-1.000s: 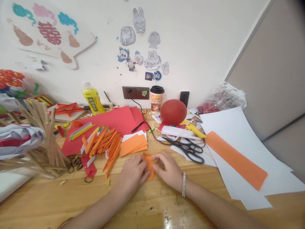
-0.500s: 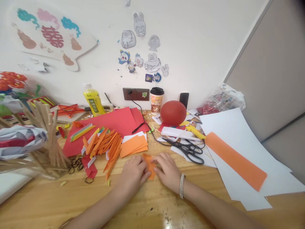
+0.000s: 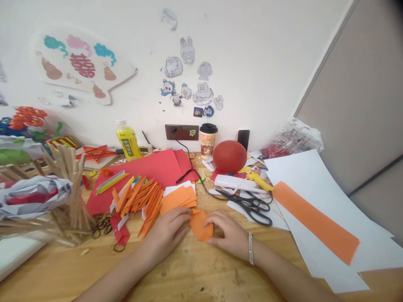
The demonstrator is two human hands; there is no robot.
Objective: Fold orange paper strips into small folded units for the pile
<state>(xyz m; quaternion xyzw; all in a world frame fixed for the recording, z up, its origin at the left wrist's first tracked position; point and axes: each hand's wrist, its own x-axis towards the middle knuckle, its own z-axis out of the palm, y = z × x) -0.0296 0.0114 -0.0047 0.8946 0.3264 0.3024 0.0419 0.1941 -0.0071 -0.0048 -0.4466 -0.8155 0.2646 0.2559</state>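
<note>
A small piece of orange paper (image 3: 200, 226) with visible creases lies between my hands, low over the wooden table. My right hand (image 3: 231, 235) grips its right edge between thumb and curled fingers; a silver bracelet (image 3: 251, 248) circles that wrist. On the other side, my left hand (image 3: 168, 233) has its fingers stretched toward the paper's left edge, fingertips touching or very near it, thumb apart. Just beyond, flat orange paper rectangles (image 3: 179, 200) are stacked with white ones. Several folded orange paper pieces (image 3: 138, 199) are heaped to the left.
Black scissors (image 3: 248, 204) lie right of centre, near a red balloon (image 3: 229, 156) and a lidded cup (image 3: 208, 140). A long orange strip (image 3: 316, 222) rests on white sheets (image 3: 333, 201). Wooden sticks (image 3: 75, 188) and a yellow bottle (image 3: 128, 141) are at left.
The orange paper is opened out wider. My left fingers have loosened and drawn back to its left edge, while my right hand has shifted slightly right with the paper. The view has tilted up.
</note>
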